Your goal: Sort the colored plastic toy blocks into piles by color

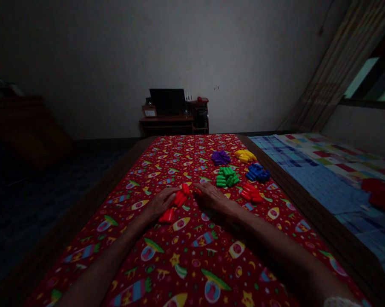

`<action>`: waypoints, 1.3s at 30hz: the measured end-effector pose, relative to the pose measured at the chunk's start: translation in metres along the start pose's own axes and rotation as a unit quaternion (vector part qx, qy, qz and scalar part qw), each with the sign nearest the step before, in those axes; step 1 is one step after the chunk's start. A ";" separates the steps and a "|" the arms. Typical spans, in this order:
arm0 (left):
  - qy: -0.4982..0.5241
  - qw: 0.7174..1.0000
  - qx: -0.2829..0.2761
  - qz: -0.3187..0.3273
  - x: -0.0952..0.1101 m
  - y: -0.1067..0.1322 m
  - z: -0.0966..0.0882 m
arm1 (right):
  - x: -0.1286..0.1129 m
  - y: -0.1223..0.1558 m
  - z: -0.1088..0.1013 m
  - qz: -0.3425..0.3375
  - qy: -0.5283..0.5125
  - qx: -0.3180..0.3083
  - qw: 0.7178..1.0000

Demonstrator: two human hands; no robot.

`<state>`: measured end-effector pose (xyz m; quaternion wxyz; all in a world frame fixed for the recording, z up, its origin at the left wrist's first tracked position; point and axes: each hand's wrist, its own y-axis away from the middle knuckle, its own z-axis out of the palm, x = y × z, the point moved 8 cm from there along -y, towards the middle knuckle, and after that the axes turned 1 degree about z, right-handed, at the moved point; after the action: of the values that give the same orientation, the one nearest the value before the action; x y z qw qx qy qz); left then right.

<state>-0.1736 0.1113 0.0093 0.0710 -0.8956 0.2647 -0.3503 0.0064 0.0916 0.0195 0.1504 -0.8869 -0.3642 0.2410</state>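
My left hand (162,203) rests at the left side of a small pile of red cylinders (180,198), its fingers reaching along them and touching the pile's edge. More red cylinders (167,216) lie just below that hand. To the right of the pile, my right hand (211,196) is closed, palm down, with a bit of a red cylinder (198,192) showing at its fingertips. Its inner side is hidden. A second group of red cylinders (251,193) lies further right on the cloth.
Sorted piles of green (227,177), purple (221,157), yellow (245,155) and blue (258,172) pieces lie right of centre. A red patterned cloth (192,264) covers the long table. A bed with a checked cover (323,183) adjoins the right; a desk with a monitor (168,101) stands behind.
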 end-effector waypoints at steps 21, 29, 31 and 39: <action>0.005 0.998 0.055 -0.002 0.045 -0.029 0.006 | 0.067 0.087 -0.125 0.159 0.062 0.097 0.980; 0.208 0.976 0.005 -0.061 0.067 -0.021 0.044 | -0.048 0.031 -0.031 -0.042 -0.027 -0.003 0.999; 0.199 0.978 -0.012 -0.056 0.071 -0.014 0.049 | -0.046 0.030 -0.018 -0.037 -0.031 -0.025 0.999; -0.037 0.999 0.028 0.026 0.059 -0.017 -0.009 | 0.026 0.065 -0.074 0.056 0.080 0.037 0.994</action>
<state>-0.1365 0.0952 0.0561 0.1155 -0.8984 0.2755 -0.3220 0.0996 0.0590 0.0447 0.1984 -0.9163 -0.2910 0.1905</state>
